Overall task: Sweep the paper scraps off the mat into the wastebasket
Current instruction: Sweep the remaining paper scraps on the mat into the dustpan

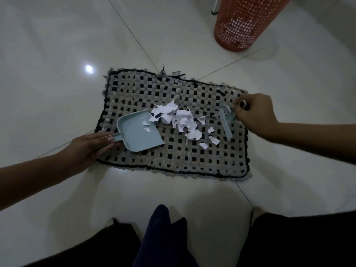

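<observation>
A woven grey-and-black mat [173, 160] lies on the white tile floor. White paper scraps [181, 120] are piled at its middle, and two small ones rest inside the light blue dustpan [138, 132]. My left hand [90, 147] grips the dustpan's handle at the mat's left edge, the pan's mouth facing the pile. My right hand [254, 114] holds a small light blue brush [227, 122] on the mat just right of the scraps. The red mesh wastebasket [244, 24] stands on the floor beyond the mat, at the upper right.
Glossy floor tiles [57, 54] surround the mat. My dark-clothed knees and legs [163, 237] fill the bottom of the view. A thin white pole foot [214, 10] stands left of the wastebasket.
</observation>
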Motion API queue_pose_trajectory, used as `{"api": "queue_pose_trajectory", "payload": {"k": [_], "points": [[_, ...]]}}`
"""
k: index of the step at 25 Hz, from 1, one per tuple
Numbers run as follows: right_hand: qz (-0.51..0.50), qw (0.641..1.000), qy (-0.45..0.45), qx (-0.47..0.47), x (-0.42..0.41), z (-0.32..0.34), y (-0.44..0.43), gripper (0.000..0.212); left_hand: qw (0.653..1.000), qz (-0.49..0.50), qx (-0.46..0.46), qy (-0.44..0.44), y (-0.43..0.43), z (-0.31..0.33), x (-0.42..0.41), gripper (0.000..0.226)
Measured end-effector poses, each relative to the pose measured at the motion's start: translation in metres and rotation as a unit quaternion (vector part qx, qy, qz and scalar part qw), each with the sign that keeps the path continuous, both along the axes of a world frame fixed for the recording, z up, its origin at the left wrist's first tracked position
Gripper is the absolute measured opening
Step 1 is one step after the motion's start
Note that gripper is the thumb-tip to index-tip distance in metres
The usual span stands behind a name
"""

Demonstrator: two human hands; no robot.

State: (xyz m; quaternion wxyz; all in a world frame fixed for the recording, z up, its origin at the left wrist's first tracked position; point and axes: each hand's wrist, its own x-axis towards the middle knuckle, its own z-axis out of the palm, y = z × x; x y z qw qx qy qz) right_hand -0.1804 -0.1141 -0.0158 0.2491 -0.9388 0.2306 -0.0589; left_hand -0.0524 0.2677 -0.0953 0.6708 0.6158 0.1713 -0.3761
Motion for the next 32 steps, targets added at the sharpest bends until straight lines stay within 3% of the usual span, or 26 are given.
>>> {"api": "queue_pose_trajectory", "payload": {"k": [4, 8, 11, 17, 19, 23, 27, 32], "points": [[0.024, 1.0, -0.01, -0.002, -0.023, -0.023, 0.042, 0.018, 1.0, -0.004, 0.006, -0.002, -0.004, -0.006, -0.002, 0.02], [0.013, 0.998, -0.055, 0.029, 0.008, -0.037, 0.077, 0.026, 1.0, 0.02, 0.014, -0.003, -0.009, -0.005, 0.0, 0.029], [-0.031, 0.992, -0.086, 0.083, 0.035, -0.031, 0.088, 0.028, 0.999, 0.035, -0.005, 0.004, -0.01, -0.005, 0.0, 0.015], [-0.044, 0.973, -0.147, 0.172, 0.072, -0.007, 0.085, 0.019, 0.996, 0.073, -0.02, 0.042, -0.011, 0.002, 0.001, 0.03], [-0.01, 0.982, -0.144, 0.12, 0.08, -0.001, 0.067, 0.016, 0.996, 0.074, -0.019, 0.043, -0.012, 0.004, 0.0, 0.021], [0.081, 0.996, -0.002, -0.044, 0.085, -0.01, 0.039, 0.019, 0.997, 0.069, -0.016, 0.04, -0.013, 0.008, 0.0, 0.014], [0.155, 0.984, 0.052, -0.065, 0.098, -0.015, 0.058, 0.02, 0.997, 0.07, -0.014, 0.038, -0.012, 0.008, 0.0, 0.014], [0.191, 0.98, 0.037, -0.04, 0.111, -0.012, 0.091, 0.021, 0.996, 0.073, -0.024, 0.048, -0.015, 0.003, 0.003, 0.013]]}}
